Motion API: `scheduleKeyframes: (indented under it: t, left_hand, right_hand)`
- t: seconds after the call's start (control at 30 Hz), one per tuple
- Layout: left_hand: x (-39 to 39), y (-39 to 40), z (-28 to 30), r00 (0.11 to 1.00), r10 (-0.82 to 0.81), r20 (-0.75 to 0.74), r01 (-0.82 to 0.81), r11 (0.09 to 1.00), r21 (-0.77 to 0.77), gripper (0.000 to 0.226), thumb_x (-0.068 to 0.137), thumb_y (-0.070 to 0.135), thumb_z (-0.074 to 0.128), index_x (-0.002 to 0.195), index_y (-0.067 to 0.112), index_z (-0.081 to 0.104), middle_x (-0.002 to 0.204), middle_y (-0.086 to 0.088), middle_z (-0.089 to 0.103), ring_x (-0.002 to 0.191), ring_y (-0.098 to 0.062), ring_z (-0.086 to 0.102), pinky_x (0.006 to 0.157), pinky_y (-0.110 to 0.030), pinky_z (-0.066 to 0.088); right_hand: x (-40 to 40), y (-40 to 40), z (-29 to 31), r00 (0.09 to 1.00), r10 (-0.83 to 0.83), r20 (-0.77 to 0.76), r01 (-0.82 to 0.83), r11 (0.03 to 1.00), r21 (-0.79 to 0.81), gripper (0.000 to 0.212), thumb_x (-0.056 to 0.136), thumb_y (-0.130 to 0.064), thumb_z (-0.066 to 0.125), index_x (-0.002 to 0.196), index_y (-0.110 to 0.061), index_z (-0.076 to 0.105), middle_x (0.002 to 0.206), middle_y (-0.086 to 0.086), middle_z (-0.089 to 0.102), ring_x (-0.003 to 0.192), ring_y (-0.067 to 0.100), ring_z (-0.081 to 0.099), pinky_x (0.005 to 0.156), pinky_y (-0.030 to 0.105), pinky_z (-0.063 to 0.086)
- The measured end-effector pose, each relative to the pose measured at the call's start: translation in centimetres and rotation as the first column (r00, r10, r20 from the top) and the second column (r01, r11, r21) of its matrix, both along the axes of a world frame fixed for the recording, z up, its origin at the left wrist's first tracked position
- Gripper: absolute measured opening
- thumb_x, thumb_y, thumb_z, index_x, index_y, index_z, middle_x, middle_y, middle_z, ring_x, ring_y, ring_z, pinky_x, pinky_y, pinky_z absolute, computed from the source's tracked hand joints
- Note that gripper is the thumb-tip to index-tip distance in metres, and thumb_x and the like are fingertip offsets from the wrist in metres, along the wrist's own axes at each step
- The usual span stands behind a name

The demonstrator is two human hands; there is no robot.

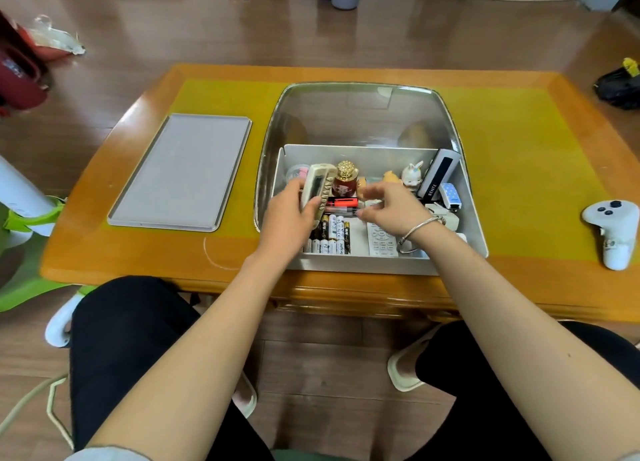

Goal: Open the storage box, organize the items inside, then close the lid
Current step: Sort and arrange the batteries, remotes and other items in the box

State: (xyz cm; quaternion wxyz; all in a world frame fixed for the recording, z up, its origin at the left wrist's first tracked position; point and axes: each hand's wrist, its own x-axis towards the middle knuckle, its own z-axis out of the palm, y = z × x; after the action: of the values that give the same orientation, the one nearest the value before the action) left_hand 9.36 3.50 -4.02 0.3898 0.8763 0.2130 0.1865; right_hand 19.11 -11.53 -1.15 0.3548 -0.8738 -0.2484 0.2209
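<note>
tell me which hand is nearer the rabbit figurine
Right. The right hand hovers just left of the rabbit figurine; the left hand is at the box's far left.

Left hand [289, 214] clenched in a grip; right hand [393, 206] seemingly loose-fingered.
</note>
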Motion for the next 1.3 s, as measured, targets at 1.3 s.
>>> scheduleKeyframes:
  t: [1.3]
  left_hand:
    - [2.6, -0.6, -0.4, 0.946, -0.101, -0.308, 0.070, 0.992, -0.108, 0.030, 0.095, 0.037, 0.055, 0.075, 0.014, 0.055, 0.076, -0.004, 0.065, 0.072, -0.019, 0.061, 0.061, -0.029, 0.044]
  right_hand:
    - [0.7, -2.0, -1.5, 0.945, -0.195, -0.264, 0.206, 0.978, 0.016, 0.028, 0.093, -0.001, 0.043, 0.116, -0.013, 0.053, 0.105, 0.013, 0.059, 0.074, 0.026, 0.066, 0.053, 0.039, 0.057]
